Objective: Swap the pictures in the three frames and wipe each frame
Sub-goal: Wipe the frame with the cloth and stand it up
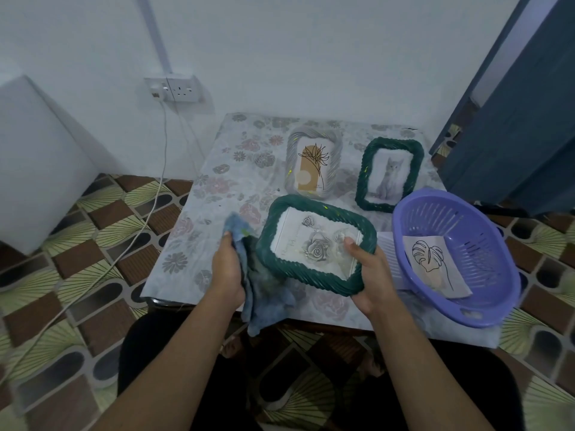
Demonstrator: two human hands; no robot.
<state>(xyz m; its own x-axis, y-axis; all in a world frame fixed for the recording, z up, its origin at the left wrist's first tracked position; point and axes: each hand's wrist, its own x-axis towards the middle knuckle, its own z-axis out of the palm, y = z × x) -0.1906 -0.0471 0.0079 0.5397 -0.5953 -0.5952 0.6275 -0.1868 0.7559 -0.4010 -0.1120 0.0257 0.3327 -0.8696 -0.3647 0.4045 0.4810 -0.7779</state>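
Three frames are in view. Two stand propped at the back of the flower-patterned surface: a pale grey frame with a line drawing of a plant, and a dark green frame with a cat picture, just to its right.

The third, a dark green rope-textured frame, is held tilted over the near part of the surface. Whether its lower edge touches the covering cannot be told. It holds a rose picture on a white ground, and small yellowish flecks show on its rim.

The right hand grips this frame at its near right corner, thumb laid on the face and fingers hidden behind. The left hand is closed round a bunched blue cloth, which hangs against the frame's left side and partly beneath it.

A purple basket sits at the right of the surface, with a loose leaf drawing lying inside it.

The step in hand is judged to be wiping the third frame, since the cloth meets its rim. The next move probably calls for a firm right-hand hold while the cloth is drawn along the ridged border and across the face, with pressure light enough not to shift the picture. Whether all the swaps are done cannot be told.
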